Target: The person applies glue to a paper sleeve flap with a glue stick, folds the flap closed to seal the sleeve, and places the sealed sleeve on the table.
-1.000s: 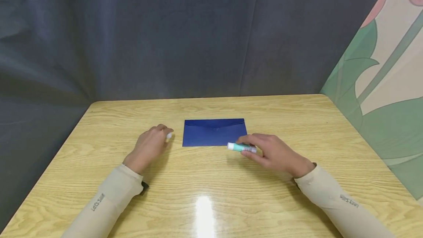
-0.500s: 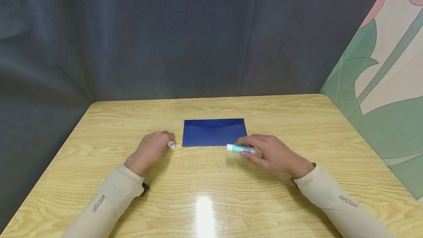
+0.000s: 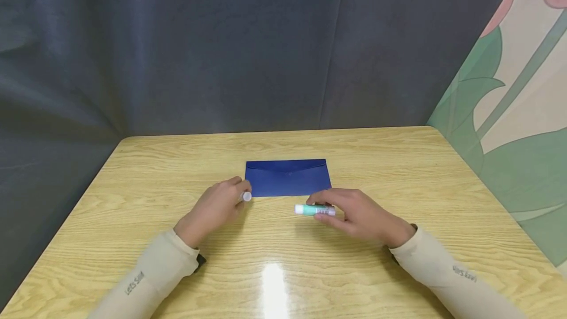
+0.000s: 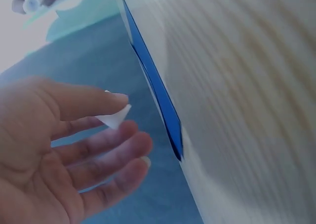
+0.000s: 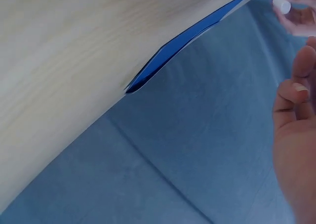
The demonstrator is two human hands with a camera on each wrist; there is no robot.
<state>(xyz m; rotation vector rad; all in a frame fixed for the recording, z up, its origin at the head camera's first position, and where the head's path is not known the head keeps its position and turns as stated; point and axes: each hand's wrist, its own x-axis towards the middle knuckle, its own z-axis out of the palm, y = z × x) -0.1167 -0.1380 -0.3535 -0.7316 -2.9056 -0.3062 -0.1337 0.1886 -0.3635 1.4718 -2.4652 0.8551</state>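
My left hand (image 3: 217, 208) pinches a small white cap (image 3: 246, 196) between thumb and fingers, near the envelope's left front corner. The left wrist view shows this cap (image 4: 116, 116) at the thumb tip, with the other fingers loosely curved below. My right hand (image 3: 361, 213) holds a glue stick (image 3: 313, 209), teal and white, lying sideways with its white end toward the left hand. The two hands are apart, both above the table. Behind them a dark blue envelope (image 3: 288, 179) lies flat, its flap edge along the far side. In the right wrist view the glue stick is hidden.
The wooden table (image 3: 177, 156) bears a bright light reflection at the front middle. A dark curtain (image 3: 230, 53) hangs behind it and along the left side. A wall with a painted flower pattern (image 3: 522, 151) runs along the right.
My left hand has moved right with the cap, which turned in the fingers and now has its end facing me. The right hand has come slightly left and nearer with the glue stick.
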